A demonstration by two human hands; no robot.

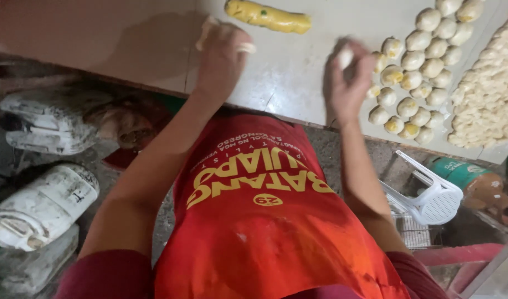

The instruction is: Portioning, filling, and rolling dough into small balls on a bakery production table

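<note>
Fingers pinched shut around a small pale piece of dough [346,57], the right hand [349,83] works at the edge of a pale worktable [287,72], just beside rows of filled dough balls [414,77] already shaped. The left hand [221,58] is curled around another pale scrap, though how tightly cannot be told through the blur. A yellow roll of filling [268,16] lies on the table beyond the left hand, largely unused. To the far right sits a heap of cut dough pieces [489,97] still unshaped, suggesting roughly half the batch remains. Dusty plastic jugs [40,207] and a white plastic scoop [434,199] lie on the floor below.
</note>
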